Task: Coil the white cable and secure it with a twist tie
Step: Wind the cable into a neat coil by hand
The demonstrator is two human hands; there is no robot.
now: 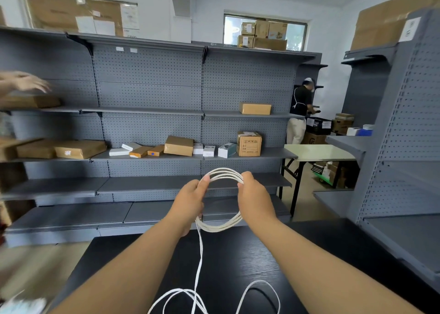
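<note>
The left hand [190, 199] closes on the left side of the coil, and the right hand [256, 199] closes on the right side, so the white cable [221, 227] stands as an upright ring between them, held in the air above the black table [250, 254]. Nearer to the person, loose loops of the same cable lie on the table, and one strand climbs almost straight up to the bottom of the ring, next to the left hand. I judge that the next turn must pull this slack upward, and the left hand is nearer to it. No twist tie is visible. Far behind stand grey shelves [147, 113] with cardboard boxes [249, 143].
</note>
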